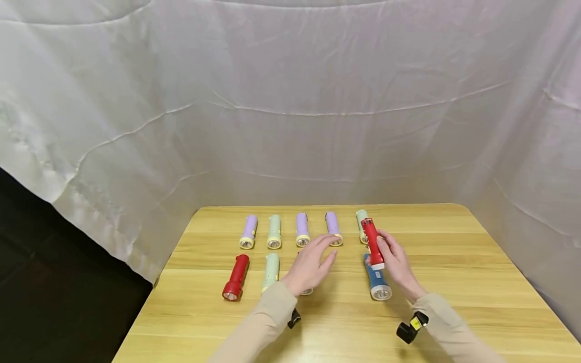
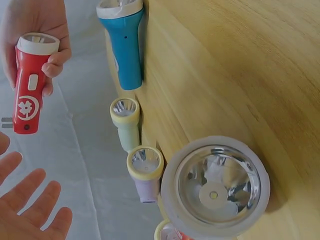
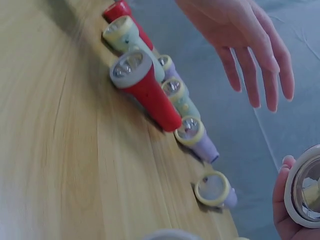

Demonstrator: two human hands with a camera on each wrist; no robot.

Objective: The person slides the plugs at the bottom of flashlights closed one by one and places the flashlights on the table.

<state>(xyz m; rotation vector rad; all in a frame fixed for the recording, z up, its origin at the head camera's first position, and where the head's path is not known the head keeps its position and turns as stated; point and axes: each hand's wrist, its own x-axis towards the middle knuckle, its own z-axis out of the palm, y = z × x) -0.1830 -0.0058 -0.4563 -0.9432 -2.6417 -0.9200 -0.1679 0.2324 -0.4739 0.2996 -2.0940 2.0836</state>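
My right hand (image 1: 396,257) grips a red flashlight (image 1: 373,242) with a white head, raised over the right part of the table. In the left wrist view, two plug prongs (image 2: 7,122) stick out near its tail, and a white flower mark shows on its body. Below it lies a blue flashlight (image 1: 375,277) with a white head. My left hand (image 1: 308,267) hovers with fingers spread and holds nothing. Beneath that hand lies another red flashlight (image 3: 150,95) with a white head, largely hidden from the head view.
Along the back lie purple flashlights (image 1: 249,229) and pale green flashlights (image 1: 274,232) with yellow rims. At the front left are an all-red flashlight (image 1: 237,277) and a pale green one (image 1: 272,267). A grey-white curtain (image 1: 336,151) surrounds the wooden table (image 1: 472,282).
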